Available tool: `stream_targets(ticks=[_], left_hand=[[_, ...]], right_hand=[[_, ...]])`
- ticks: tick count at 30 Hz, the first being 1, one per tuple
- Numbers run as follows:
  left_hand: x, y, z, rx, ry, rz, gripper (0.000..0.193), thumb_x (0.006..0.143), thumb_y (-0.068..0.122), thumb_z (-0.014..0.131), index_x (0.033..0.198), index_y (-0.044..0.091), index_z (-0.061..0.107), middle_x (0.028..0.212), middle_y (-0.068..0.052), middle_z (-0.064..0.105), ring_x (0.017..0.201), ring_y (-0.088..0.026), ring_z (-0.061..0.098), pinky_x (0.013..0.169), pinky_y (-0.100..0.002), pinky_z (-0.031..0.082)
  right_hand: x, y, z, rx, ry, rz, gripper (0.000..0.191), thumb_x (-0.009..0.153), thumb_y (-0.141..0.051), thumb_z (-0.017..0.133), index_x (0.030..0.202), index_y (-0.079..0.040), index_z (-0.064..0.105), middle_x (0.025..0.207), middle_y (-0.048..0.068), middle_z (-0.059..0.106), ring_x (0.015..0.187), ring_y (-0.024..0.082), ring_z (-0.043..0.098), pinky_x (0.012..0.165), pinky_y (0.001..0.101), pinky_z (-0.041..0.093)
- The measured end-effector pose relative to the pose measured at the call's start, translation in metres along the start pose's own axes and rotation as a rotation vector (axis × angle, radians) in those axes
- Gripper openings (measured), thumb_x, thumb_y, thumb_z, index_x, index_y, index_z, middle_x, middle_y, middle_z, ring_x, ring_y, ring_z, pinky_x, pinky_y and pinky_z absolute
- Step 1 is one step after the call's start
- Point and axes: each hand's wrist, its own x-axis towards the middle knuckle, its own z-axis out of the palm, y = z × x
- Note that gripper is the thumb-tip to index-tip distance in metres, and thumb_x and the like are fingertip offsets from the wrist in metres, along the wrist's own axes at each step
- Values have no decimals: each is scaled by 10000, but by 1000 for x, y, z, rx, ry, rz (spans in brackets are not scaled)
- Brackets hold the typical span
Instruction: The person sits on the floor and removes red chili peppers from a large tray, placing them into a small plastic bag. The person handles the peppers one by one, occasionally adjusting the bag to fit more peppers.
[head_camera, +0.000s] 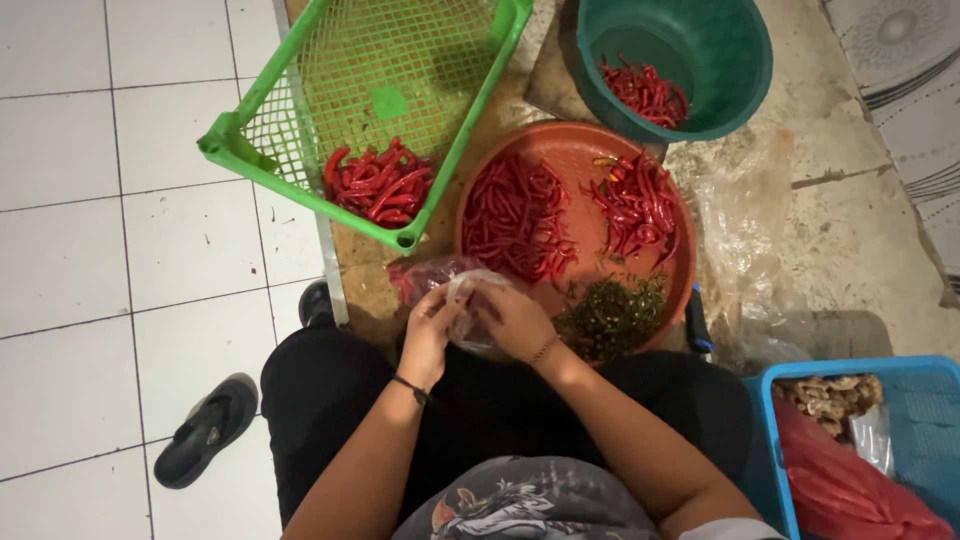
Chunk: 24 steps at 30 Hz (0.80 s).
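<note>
Fingers of both hands pinched together on a clear plastic bag (468, 305) of red chilies, held at the near rim of the round tray. Left hand (430, 335) grips the bag's left side, dark band on the wrist; right hand (520, 322) closes on its right side, thin bracelet on the wrist.

Round brown tray (682, 272) just beyond the hands: long red chilies (515, 218) heaped left, a second red heap (637, 205) right, pile of green stems (612, 315) at the near edge.

Green mesh crate (300, 100), tilted, left of the tray, chilies bunched in its low corner. Teal bucket (715, 60) behind the tray, a few chilies inside. Crumpled clear plastic sheet (745, 230) right of the tray. Blue basket (770, 440) at lower right holds a red plastic bag (850, 495). Black sandal (205, 430) on white tile floor, lower left.
</note>
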Motion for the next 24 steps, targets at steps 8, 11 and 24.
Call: stream_targets(ticks=[8,11,24], left_hand=[[-1,-5,-2,-56,8,-30,312,995,124,661,1290,21,683,1027,15,694,834,-67,611,736,-229,485],[0,-11,-5,-76,3,-26,325,973,120,658,1284,27,680,1034,18,711,856,-65,631,746,-225,497],[-3,-11,-4,-38,-19,15,316,990,109,646,1283,-6,664,1136,-35,721,985,-113,658,867,-260,519]], right_hand=[[-7,29,-44,120,264,43,306,921,-95,632,1214,-99,723,1070,93,774,908,214,765,822,311,611],[3,71,-67,43,399,175,235,949,-109,660,1159,-97,765,1096,100,782,941,211,746,843,335,590],[41,106,-53,-316,183,451,246,894,-299,736,1113,-201,788,1091,126,757,975,348,718,853,468,571]])
